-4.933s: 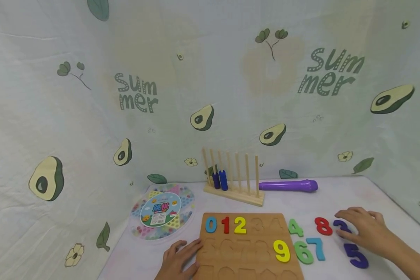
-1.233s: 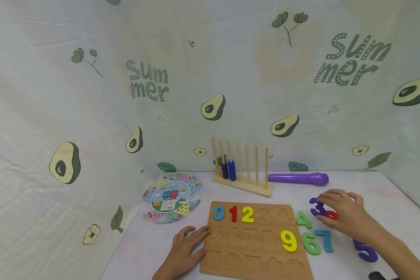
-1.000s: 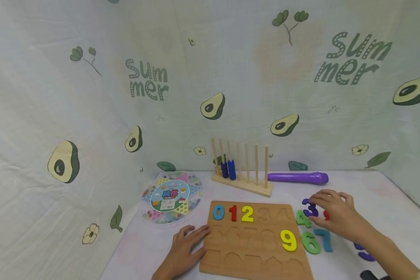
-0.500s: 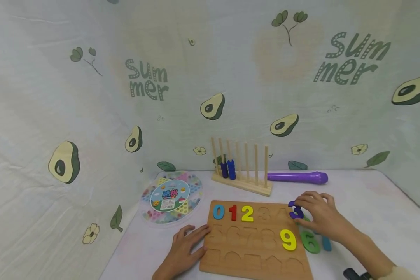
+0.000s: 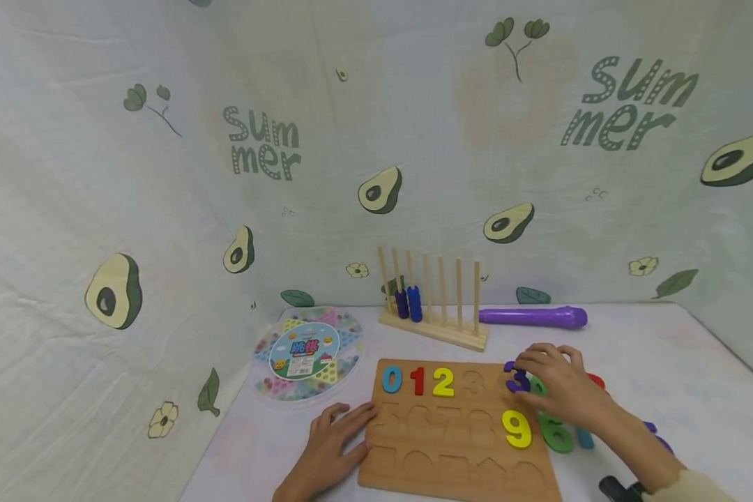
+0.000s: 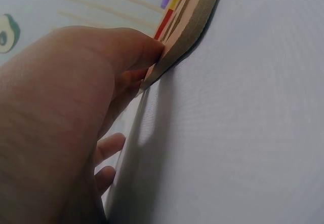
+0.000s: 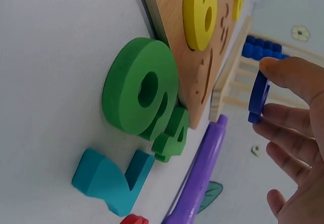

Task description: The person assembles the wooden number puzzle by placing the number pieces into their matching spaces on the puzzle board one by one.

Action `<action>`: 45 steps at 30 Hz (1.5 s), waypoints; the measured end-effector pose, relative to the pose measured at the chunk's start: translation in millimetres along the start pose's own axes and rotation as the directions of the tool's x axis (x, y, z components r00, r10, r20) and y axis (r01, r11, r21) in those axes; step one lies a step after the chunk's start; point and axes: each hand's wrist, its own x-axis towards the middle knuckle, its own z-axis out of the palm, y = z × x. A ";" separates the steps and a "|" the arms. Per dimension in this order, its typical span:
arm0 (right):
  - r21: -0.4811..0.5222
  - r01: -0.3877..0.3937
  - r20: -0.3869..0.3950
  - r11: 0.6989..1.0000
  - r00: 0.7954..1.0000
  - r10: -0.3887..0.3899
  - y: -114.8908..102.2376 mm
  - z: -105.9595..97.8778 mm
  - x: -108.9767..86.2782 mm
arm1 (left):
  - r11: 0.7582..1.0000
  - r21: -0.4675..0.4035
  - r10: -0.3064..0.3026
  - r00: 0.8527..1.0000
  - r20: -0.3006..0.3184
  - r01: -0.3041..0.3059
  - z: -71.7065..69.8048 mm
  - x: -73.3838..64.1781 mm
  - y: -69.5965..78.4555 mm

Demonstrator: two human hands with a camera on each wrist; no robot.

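My right hand (image 5: 561,387) pinches a dark purple number 3 (image 5: 516,378) between thumb and fingertips, above the board's upper right corner. In the right wrist view the number 3 (image 7: 258,96) is seen edge-on, raised off the board. A wooden number board (image 5: 442,446) bears a blue 0 (image 5: 392,380), a red 1 (image 5: 417,381) and a yellow 2 (image 5: 443,383) in its top row, plus a yellow 9 (image 5: 516,429) at the right of the second row. My left hand (image 5: 326,453) touches the board's left edge with fingers extended; in the left wrist view, thumb and fingers meet that edge.
Right of the board lie a green 6 (image 7: 139,87), a green 4 (image 7: 172,135), a blue 7 (image 7: 109,181), a red 8 (image 5: 596,381) and a purple 5 (image 5: 659,438), some partly hidden. Behind stand a peg abacus (image 5: 433,328), a purple microphone (image 5: 533,317) and a round game box (image 5: 307,355).
My right hand took hold of the purple 3 at the far right and carried it left, past the red 8 and green 4, to the board's corner. My left hand stays at the board's edge.
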 end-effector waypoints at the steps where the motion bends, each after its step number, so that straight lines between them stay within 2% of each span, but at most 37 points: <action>1: -0.001 0.003 0.000 1.000 1.000 -0.003 -0.5 0.7 1.0 | 1.000 0.003 0.001 1.000 -0.003 -0.001 0.3 -0.2 -0.5; 8: 0.011 0.037 -0.002 0.999 0.999 -0.037 -3.6 7.5 6.6 | 1.000 0.009 0.012 1.000 -0.020 -0.012 4.0 -0.3 -2.5; 16: -0.002 0.019 0.060 1.000 0.998 -0.019 -12.2 16.6 16.7 | 1.000 -0.006 -0.011 1.000 0.001 0.011 5.7 -2.1 -3.0; 27: 0.022 0.043 0.064 0.999 0.997 -0.045 -9.8 24.2 22.2 | 1.000 0.004 0.016 1.000 -0.014 -0.016 3.9 3.2 -3.0; 32: 0.006 0.041 0.038 0.999 0.998 -0.041 -8.9 27.0 23.0 | 0.999 0.022 0.032 0.999 0.000 -0.032 2.8 9.4 -3.7; 38: 0.004 0.053 0.051 0.999 0.997 -0.053 -13.8 33.5 27.5 | 0.999 0.016 0.034 0.999 -0.007 -0.034 2.8 4.1 -5.3; 45: -0.024 0.069 0.027 0.997 0.997 -0.069 -16.6 39.7 32.1 | 1.000 0.000 0.029 0.999 -0.022 -0.029 3.6 2.4 -5.3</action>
